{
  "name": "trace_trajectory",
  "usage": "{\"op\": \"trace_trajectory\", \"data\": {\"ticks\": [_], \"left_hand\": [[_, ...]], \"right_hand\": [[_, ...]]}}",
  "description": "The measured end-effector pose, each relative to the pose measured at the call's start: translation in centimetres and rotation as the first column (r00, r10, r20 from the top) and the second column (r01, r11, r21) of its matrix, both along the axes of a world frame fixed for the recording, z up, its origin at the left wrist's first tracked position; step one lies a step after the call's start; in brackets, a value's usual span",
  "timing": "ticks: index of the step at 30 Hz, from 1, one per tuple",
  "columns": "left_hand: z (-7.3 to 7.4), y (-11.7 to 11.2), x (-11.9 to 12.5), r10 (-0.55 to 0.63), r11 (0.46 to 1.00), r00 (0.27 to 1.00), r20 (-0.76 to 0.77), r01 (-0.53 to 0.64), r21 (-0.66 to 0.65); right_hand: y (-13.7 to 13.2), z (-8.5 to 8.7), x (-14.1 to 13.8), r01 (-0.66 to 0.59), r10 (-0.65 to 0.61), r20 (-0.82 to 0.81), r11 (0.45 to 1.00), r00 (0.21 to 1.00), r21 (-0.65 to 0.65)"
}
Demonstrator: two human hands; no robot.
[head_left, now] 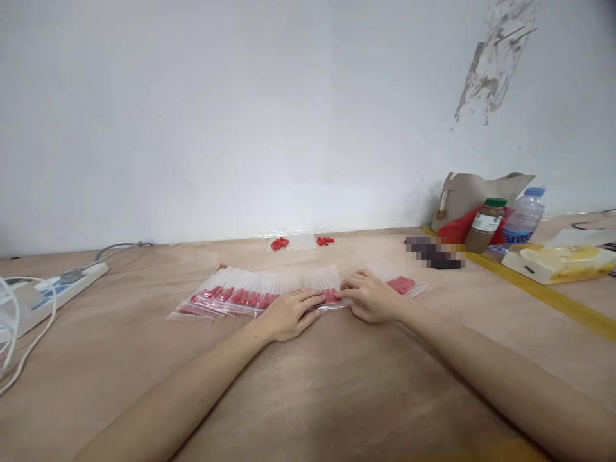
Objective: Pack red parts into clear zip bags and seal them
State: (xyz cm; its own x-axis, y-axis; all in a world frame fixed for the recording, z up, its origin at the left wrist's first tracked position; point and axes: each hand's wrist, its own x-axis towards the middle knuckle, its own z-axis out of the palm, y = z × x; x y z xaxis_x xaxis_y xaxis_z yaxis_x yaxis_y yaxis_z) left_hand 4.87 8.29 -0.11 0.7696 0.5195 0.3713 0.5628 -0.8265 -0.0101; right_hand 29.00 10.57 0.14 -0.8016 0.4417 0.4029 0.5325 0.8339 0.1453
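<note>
A fanned row of small clear zip bags [243, 282] with red pieces inside lies across the middle of the table. My left hand [294, 314] rests over the row's right part, fingers stretched out and thumb apart. Between my hands is a clear bag with red pieces [329, 295], touched by my left fingertips. My right hand [370, 296] has bent fingers closed at that bag's right edge; the exact grip is partly hidden. Just beyond my right hand lie more filled bags [400, 283]. Loose-looking red pieces [280, 244] and a second red group [325, 241] lie on clear plastic near the wall.
On the left are a white power strip [72, 289] and white cables [45, 340]. To the right stand a green-capped jar [486, 224], a water bottle [524, 218], a grey bag [481, 186] and a tissue pack [558, 263]. Yellow tape [553, 301] crosses the table. A wall closes the back.
</note>
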Motion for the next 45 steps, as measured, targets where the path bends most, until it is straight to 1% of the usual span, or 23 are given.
{"op": "trace_trajectory", "data": {"ticks": [3, 5, 6, 8, 10, 12, 14, 17, 20, 24, 28, 30, 33, 40, 45], "left_hand": [[0.3, -0.2, 0.1, -0.014, 1.000, 1.000, 0.001, 0.014, -0.008], [0.2, -0.3, 0.1, 0.009, 1.000, 1.000, 0.020, -0.009, -0.002], [0.1, -0.3, 0.1, 0.027, 1.000, 0.999, 0.034, -0.027, 0.006], [-0.4, -0.2, 0.0, 0.050, 0.997, 0.997, 0.063, -0.053, 0.053], [-1.0, 0.0, 0.0, 0.040, 0.986, 0.995, 0.088, -0.054, 0.157], [-1.6, 0.3, 0.0, 0.013, 0.956, 0.994, 0.105, -0.043, 0.291], [-2.0, 0.7, -0.1, -0.016, 0.915, 0.994, 0.104, -0.028, 0.402], [-2.2, 1.1, -0.3, -0.055, 0.877, 0.996, 0.065, 0.017, 0.480], [-2.2, 1.3, -0.5, -0.076, 0.871, 0.996, 0.046, 0.044, 0.489], [-2.2, 1.2, -0.7, -0.087, 0.869, 0.996, 0.031, 0.060, 0.491], [-2.0, 1.2, -1.0, -0.108, 0.831, 0.993, -0.045, 0.115, 0.544], [-1.8, 1.2, -1.1, -0.126, 0.809, 0.990, -0.056, 0.135, 0.572], [-1.7, 1.2, -1.1, -0.133, 0.801, 0.990, -0.039, 0.130, 0.584], [-1.7, 1.3, -0.7, -0.160, 0.823, 0.987, -0.006, 0.136, 0.552], [-1.8, 1.4, -0.8, -0.155, 0.841, 0.987, 0.040, 0.110, 0.530]], "right_hand": [[0.0, -1.1, -0.1, 0.012, -0.013, 0.001, 0.978, 1.000, 0.210], [-0.2, -1.7, -0.2, 0.054, -0.046, -0.035, 0.953, 0.998, 0.297], [-0.3, -1.9, -0.3, 0.075, -0.060, -0.057, 0.946, 0.997, 0.314], [-0.4, -2.2, -0.3, 0.103, -0.073, -0.113, 0.949, 0.991, 0.299], [-0.6, -2.4, -0.3, 0.133, -0.086, -0.194, 0.961, 0.977, 0.241], [-0.7, -2.4, -0.2, 0.157, -0.108, -0.263, 0.972, 0.959, 0.173], [-0.7, -2.4, -0.2, 0.158, -0.115, -0.291, 0.979, 0.950, 0.127], [-0.8, -2.5, 0.0, 0.125, -0.083, -0.281, 0.983, 0.956, 0.134], [-0.7, -2.5, 0.3, 0.097, -0.045, -0.234, 0.971, 0.971, 0.217], [-0.6, -2.2, 0.8, 0.073, -0.033, -0.115, 0.928, 0.993, 0.365], [-0.5, -2.1, 1.1, 0.040, -0.026, -0.037, 0.884, 0.999, 0.465], [-0.5, -2.2, 1.1, 0.027, -0.018, -0.023, 0.875, 1.000, 0.483], [-0.5, -2.3, 1.1, 0.021, -0.016, -0.015, 0.870, 1.000, 0.493], [-0.6, -2.2, 1.0, 0.011, -0.004, -0.017, 0.873, 1.000, 0.488], [-0.6, -2.2, 0.8, 0.030, -0.012, -0.042, 0.882, 0.999, 0.470]]}}
